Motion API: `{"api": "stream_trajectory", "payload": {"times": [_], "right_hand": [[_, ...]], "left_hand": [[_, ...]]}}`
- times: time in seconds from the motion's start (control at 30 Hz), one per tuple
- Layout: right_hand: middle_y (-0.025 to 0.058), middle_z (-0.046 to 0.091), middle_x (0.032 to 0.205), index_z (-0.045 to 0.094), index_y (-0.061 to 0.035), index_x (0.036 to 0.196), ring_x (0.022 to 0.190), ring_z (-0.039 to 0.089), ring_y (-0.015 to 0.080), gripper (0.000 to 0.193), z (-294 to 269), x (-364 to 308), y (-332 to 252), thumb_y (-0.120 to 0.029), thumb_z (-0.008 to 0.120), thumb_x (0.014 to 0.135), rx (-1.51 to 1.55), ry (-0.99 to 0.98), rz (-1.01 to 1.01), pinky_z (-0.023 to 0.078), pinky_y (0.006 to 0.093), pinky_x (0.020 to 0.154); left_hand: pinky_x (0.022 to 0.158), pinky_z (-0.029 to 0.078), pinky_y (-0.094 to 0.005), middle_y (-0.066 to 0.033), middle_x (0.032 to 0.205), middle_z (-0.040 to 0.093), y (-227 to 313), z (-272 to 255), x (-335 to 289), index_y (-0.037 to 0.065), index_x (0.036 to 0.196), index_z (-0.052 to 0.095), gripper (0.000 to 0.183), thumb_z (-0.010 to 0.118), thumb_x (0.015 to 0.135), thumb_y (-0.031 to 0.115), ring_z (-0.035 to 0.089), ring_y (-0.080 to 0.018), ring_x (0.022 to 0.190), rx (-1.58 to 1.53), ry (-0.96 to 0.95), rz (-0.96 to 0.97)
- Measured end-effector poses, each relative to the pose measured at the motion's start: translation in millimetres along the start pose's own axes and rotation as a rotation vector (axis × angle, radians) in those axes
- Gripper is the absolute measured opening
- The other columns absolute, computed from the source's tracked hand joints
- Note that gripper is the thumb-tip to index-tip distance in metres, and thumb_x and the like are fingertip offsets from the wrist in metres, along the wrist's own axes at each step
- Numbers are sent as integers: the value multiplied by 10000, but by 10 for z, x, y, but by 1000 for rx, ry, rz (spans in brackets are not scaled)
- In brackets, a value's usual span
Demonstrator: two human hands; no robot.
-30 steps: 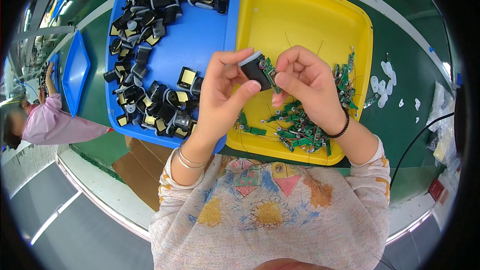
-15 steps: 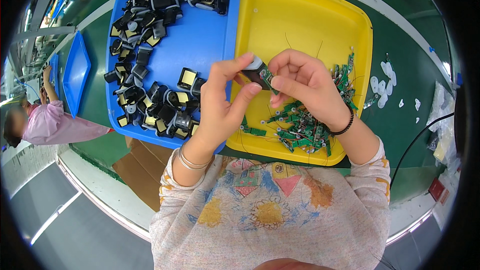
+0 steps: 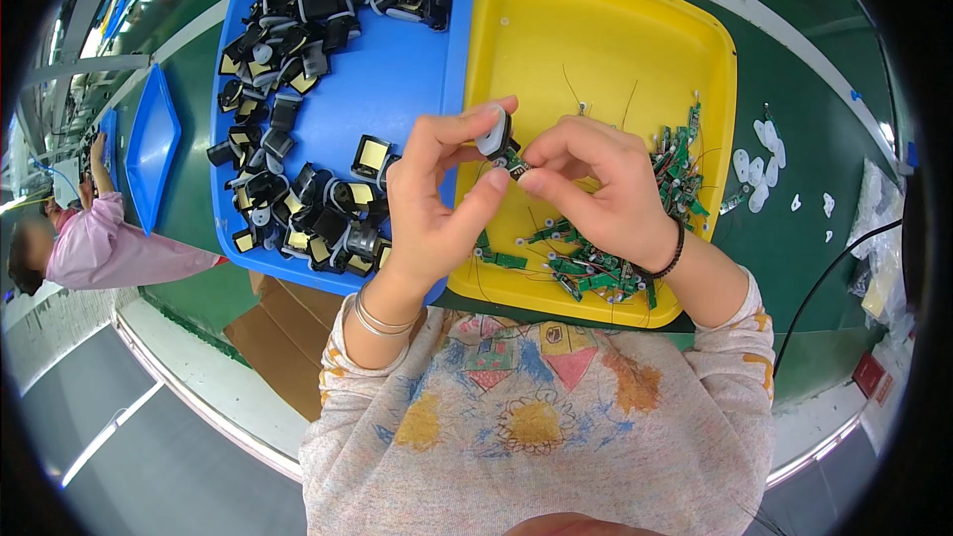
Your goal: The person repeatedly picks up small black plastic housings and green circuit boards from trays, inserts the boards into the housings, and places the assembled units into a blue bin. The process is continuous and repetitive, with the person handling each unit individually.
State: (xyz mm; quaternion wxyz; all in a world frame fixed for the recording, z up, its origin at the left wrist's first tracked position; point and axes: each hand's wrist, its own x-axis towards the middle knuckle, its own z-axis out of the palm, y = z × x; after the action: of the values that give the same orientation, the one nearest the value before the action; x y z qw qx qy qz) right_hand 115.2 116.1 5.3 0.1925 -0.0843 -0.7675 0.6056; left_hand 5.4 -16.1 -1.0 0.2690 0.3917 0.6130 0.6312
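Between the thumb and fingers of my left hand (image 3: 432, 184) is a small black plastic housing (image 3: 493, 136) with a pale grey rounded face. A small green circuit board (image 3: 515, 166) sticks out of the housing's lower end. My right hand (image 3: 606, 184) pinches the board's outer end with thumb and forefinger. Both hands are raised over the left part of a yellow tray (image 3: 596, 0). Under and beside my right hand, a pile of green circuit boards (image 3: 606, 263) with thin wires lies in that tray. How deep the board sits in the housing is hidden.
A blue tray (image 3: 397, 69) at left holds many black housings (image 3: 323, 203), some with cream pads. White oval pieces (image 3: 759, 169) and clear plastic bags (image 3: 874, 228) lie on the green table at right. Far left, a person in a pink sleeve (image 3: 104, 243) works near another blue tray (image 3: 154, 149).
The housing has been turned in my left hand, so its grey face now shows. My right hand has shifted slightly down and left, still pinching the board.
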Motion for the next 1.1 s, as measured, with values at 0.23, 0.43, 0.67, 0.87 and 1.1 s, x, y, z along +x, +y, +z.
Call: {"api": "stream_trajectory", "payload": {"times": [0.23,0.43,0.67,0.87,1.1], "right_hand": [[74,582,765,562,-22,822,661,601,165,85,-19,13,0,-67,610,769,-39,-97,-42,492,243,576],[77,573,769,577,-23,867,689,588,176,132,25,50,-11,-49,618,744,-158,-61,-114,481,257,590],[69,586,772,602,-43,871,679,583,190,116,-257,566,-39,-100,596,770,-506,-33,-131,465,282,574],[105,598,807,604,-36,810,740,569,272,104,-1069,1725,604,-116,594,745,-1145,45,-318,454,326,647],[139,611,832,635,-49,780,805,571,297,119,-1350,2020,976,-142,603,712,-1296,75,127,449,368,718]], "left_hand": [[849,439,-304,-159,1077,553,66,-5,36,-10,1101,458,398,622,739,15,538,-191,998,-250,-33,-133],[890,420,-318,-152,1104,549,69,-35,4,-11,1131,455,427,619,737,12,541,-193,996,-121,-27,-142],[792,399,-333,-102,943,591,98,-268,108,-2,1072,503,352,593,789,187,545,-244,872,740,182,150],[603,344,-346,-43,601,565,27,-658,-33,83,737,612,216,593,785,293,517,-221,633,1344,440,-209],[571,344,-330,-46,532,537,43,-669,-98,96,700,644,274,550,812,327,507,-217,594,1446,318,-423]]}}
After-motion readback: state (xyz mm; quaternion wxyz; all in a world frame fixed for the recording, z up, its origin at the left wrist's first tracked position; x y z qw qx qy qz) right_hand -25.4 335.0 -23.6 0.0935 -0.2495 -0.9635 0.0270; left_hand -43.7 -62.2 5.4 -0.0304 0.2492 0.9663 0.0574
